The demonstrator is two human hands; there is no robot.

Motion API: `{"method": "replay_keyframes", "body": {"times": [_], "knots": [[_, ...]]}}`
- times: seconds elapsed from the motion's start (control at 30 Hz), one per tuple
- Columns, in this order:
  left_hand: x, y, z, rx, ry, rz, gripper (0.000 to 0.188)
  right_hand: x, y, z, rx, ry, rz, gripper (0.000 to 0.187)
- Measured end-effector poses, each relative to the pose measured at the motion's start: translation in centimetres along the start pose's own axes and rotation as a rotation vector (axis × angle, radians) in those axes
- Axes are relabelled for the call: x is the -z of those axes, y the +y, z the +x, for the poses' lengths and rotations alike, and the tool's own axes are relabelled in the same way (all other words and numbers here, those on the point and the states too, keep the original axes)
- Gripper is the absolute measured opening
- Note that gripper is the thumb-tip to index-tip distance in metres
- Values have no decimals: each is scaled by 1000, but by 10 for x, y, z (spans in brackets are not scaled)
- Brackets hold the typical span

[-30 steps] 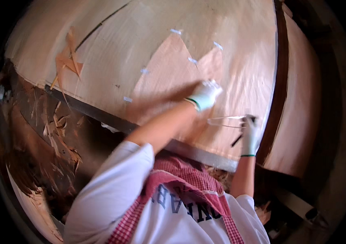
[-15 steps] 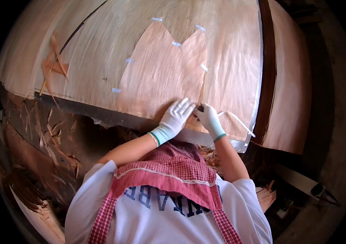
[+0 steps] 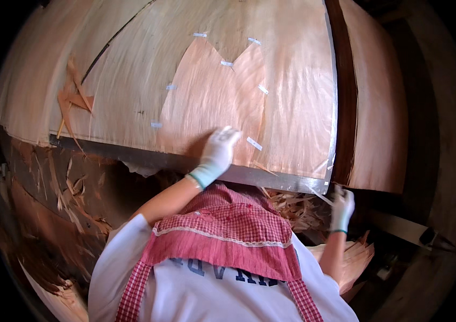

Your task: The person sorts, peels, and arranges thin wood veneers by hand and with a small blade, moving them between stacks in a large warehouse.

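My left hand (image 3: 219, 150), in a white glove, rests on a pale wood veneer sheet (image 3: 297, 123) near its front edge. Its fingers are slightly blurred and appear flat, with nothing seen in them. Set into the sheet is a pinker veneer piece (image 3: 201, 91) with two pointed tips. Several short white tape pieces (image 3: 254, 143) lie across its outline. Beyond the front right corner, my gloved right hand (image 3: 341, 208) is closed on a thin white strip (image 3: 320, 195), seemingly tape, which stretches toward the corner.
A dark metal edge (image 3: 185, 163) runs along the table's front. Torn veneer scraps (image 3: 72, 99) lie on the sheet at the left. Shavings (image 3: 303, 211) are heaped below the edge. At the right, a dark gap (image 3: 346, 96) separates another veneer stack (image 3: 378, 107).
A tape piece now shows on the seam where my right hand was. That hand has moved right and down past the corner with the strip. My left hand has shifted slightly left.
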State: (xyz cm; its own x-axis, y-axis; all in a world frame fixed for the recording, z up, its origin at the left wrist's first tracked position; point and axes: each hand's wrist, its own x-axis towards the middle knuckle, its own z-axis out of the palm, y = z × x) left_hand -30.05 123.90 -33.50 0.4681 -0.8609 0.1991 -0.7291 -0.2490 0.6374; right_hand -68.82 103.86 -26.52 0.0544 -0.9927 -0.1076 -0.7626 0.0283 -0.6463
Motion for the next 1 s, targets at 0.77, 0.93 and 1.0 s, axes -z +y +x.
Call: {"method": "replay_keyframes", "body": {"times": [0.77, 0.93, 1.0], "knots": [[82, -94, -144, 506, 388, -161, 34, -72, 35, 66, -165, -100, -158, 47], [98, -93, -144, 564, 387, -167, 34, -81, 59, 83, -180, -353, 52, 33], [100, -96, -151, 605, 419, -228, 34, -80, 29, 82, -148, -369, 176, 15]]}}
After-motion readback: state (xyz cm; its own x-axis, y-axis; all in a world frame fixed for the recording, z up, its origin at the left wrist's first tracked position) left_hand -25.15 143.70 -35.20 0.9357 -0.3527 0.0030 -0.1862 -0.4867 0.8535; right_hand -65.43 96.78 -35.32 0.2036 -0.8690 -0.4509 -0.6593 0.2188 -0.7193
